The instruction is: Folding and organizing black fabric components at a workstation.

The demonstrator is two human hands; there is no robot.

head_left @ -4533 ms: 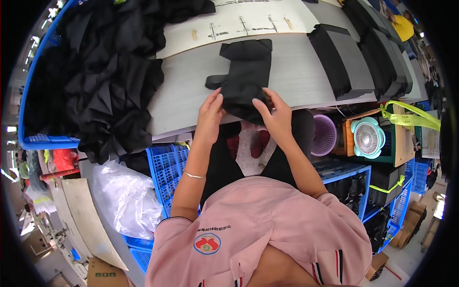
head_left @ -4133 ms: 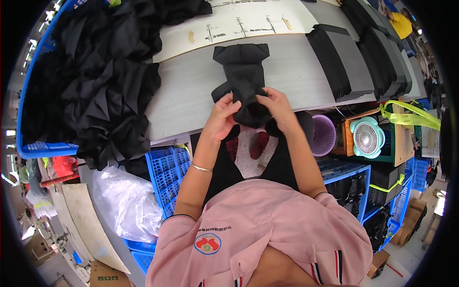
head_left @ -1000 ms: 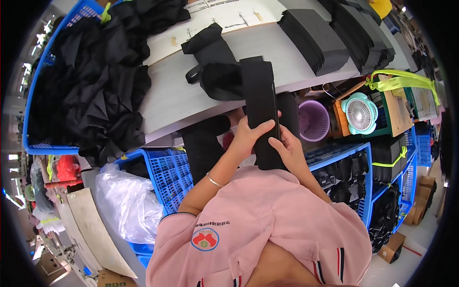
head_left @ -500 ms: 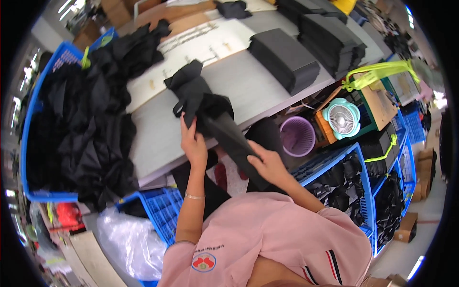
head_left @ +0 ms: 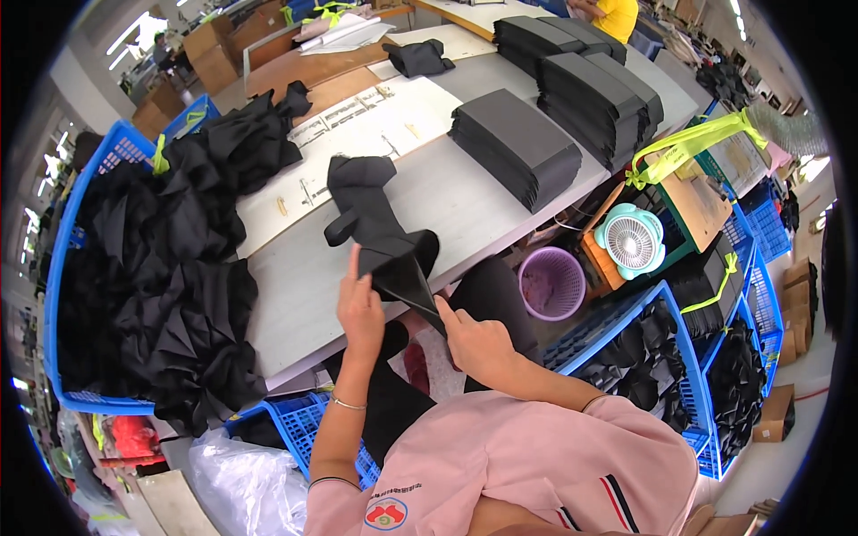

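A long black fabric piece lies partly folded on the near part of the table, with a small loop at its left side. Its near end hangs over the table edge toward me. My left hand is at the left edge of this end, index finger stretched along it and the other fingers curled in. At the lower right corner, my right hand pinches the cloth between thumb and fingers. Between the two hands the cloth is drawn into a slanting, dark fold. Part of the left hand's grip is hidden.
A blue crate heaped with black cloth stands at the left. Stacks of black pieces sit on the table. At the right are a purple basket, a teal fan and blue crates. A person in yellow is far off.
My right hand has moved left and down, closer to my left hand, and the hanging cloth now looks shorter and folded. The view has tilted up, showing more of the far table.
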